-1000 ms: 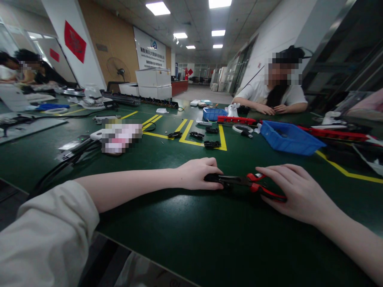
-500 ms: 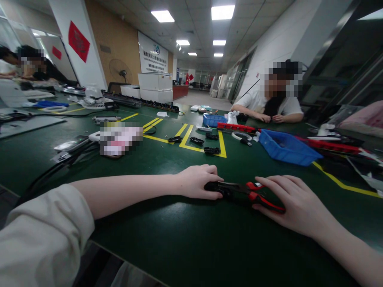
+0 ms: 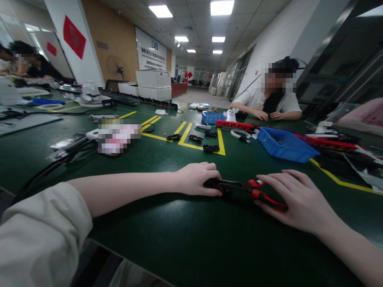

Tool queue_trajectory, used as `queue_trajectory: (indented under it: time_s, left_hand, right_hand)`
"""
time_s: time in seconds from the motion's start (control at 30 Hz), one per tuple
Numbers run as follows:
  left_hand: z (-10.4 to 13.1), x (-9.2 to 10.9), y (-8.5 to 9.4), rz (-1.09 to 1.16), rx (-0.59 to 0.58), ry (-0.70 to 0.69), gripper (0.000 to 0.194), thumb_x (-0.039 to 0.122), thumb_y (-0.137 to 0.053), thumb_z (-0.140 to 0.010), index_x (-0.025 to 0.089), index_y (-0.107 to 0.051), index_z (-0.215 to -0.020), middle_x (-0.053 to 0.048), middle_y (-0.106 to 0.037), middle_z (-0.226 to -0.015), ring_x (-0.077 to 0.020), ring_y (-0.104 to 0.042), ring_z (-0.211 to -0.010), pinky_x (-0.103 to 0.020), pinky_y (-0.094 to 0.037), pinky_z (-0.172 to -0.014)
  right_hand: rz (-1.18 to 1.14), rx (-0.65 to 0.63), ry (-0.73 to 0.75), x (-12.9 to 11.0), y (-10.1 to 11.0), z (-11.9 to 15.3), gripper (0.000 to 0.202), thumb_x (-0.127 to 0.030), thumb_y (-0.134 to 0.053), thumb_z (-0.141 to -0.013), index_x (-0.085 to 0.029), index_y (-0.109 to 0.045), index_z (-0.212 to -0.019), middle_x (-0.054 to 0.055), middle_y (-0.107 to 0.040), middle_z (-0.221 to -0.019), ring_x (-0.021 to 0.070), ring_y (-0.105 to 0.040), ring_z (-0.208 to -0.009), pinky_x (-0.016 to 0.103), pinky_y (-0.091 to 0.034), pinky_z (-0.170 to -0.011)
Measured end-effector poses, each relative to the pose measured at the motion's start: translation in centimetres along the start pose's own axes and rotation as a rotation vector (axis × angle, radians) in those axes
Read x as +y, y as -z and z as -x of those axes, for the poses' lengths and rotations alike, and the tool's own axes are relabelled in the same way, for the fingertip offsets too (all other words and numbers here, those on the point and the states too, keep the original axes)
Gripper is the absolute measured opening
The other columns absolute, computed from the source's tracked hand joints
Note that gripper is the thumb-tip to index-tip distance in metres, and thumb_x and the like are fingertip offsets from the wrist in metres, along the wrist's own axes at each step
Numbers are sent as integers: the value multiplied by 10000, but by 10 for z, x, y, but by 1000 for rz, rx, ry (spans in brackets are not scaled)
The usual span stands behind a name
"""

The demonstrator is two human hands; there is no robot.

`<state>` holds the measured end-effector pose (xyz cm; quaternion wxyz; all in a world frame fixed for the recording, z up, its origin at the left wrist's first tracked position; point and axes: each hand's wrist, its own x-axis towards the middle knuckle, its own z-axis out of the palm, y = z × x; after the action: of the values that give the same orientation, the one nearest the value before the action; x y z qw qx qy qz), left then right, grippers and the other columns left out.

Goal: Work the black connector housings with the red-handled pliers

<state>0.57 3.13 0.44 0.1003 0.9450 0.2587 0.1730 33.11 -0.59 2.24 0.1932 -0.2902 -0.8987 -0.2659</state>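
Note:
Close above the green table [image 3: 185,243], my left hand [image 3: 199,179] pinches a small black part [image 3: 213,183] between thumb and fingers. Its exact kind is hard to make out, as the fingers cover much of it. My right hand [image 3: 295,199] is wrapped round the red and black handles of long-nosed pliers [image 3: 254,187]. The pliers point left, and their dark jaws reach the black part at my left fingertips. Whether the jaws grip it does not show. Beyond my hands lie several similar black parts [image 3: 211,148], on and around yellow tape lines.
A blue bin [image 3: 287,145] stands at the right, with a red strip [image 3: 236,125] behind it and a smaller blue bin [image 3: 214,118] farther back. At the left are a phone [image 3: 118,137] and black cables [image 3: 64,159]. Across the table sits a person [image 3: 269,103].
The view has shifted slightly. My right hand and the pliers' handles sit a touch farther right, the fingers a little more raised. My left hand keeps its pinch on the black part.

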Motion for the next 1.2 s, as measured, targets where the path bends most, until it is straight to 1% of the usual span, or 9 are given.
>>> queue_trajectory:
  time_s: [0.17,0.33,0.43,0.53,0.67,0.83,0.97,1.07,1.2]
  left_hand:
    - [0,0,0,16,7,1,387,511,-635,-985,178,-630,-1182,-74,-651,-1147,-211,-637,-1039,-313,-505,-844]
    - [0,0,-1,34,13,-2,367,491,-634,-988,189,-606,-1193,-76,-660,-1156,-217,-642,-1055,-329,-513,-870]
    - [0,0,-1,41,12,-7,360,488,-628,-992,191,-600,-1194,-78,-664,-1160,-218,-645,-1052,-332,-515,-874]
    - [0,0,-1,43,16,-14,358,490,-628,-992,190,-602,-1186,-79,-664,-1159,-220,-650,-1055,-330,-516,-874]
    - [0,-1,-1,36,19,-24,366,487,-627,-993,183,-600,-1194,-78,-663,-1156,-217,-653,-1053,-319,-513,-867]
    - [0,-1,-1,39,11,-17,364,488,-634,-989,191,-596,-1197,-74,-660,-1173,-213,-654,-1070,-313,-514,-879]
    - [0,0,-1,35,11,-11,372,477,-648,-983,190,-591,-1212,-75,-664,-1182,-220,-653,-1080,-320,-515,-887]
    - [0,1,-1,39,11,-10,369,469,-646,-986,189,-588,-1220,-77,-666,-1189,-218,-653,-1085,-320,-515,-890]
    - [0,0,-2,30,5,-9,365,475,-635,-992,190,-590,-1216,-76,-667,-1186,-216,-656,-1082,-316,-516,-881]
  right_hand:
    - [39,13,44,-2,2,-3,418,-413,-642,-925,-204,-602,-1285,123,-749,-1019,304,-714,-876,552,-519,-881]
    - [14,-16,20,-2,0,-2,473,-419,-639,-917,-261,-567,-1357,103,-760,-1065,311,-719,-903,570,-520,-902]
    - [-4,-31,5,-2,-2,0,511,-422,-660,-902,-275,-560,-1381,98,-760,-1078,318,-721,-924,575,-515,-918]
    - [3,-32,2,-2,-2,1,485,-420,-649,-915,-283,-558,-1371,95,-758,-1060,315,-719,-914,584,-516,-918]
    - [18,-10,27,-2,-1,0,440,-417,-632,-932,-269,-564,-1342,100,-752,-1036,306,-714,-898,580,-519,-914]
    - [-4,-19,27,-2,-1,-1,481,-406,-672,-907,-254,-584,-1354,100,-752,-1063,303,-714,-925,568,-507,-937]
    - [19,-29,18,-3,-1,0,503,-402,-648,-918,-248,-554,-1388,116,-746,-1072,307,-711,-928,581,-503,-939]
    - [46,-20,43,-3,-1,-1,485,-404,-643,-925,-224,-557,-1368,117,-747,-1072,297,-711,-921,563,-503,-941]
    - [82,19,92,-5,-1,-4,415,-405,-607,-958,-172,-577,-1299,123,-740,-1025,270,-708,-884,493,-511,-896]
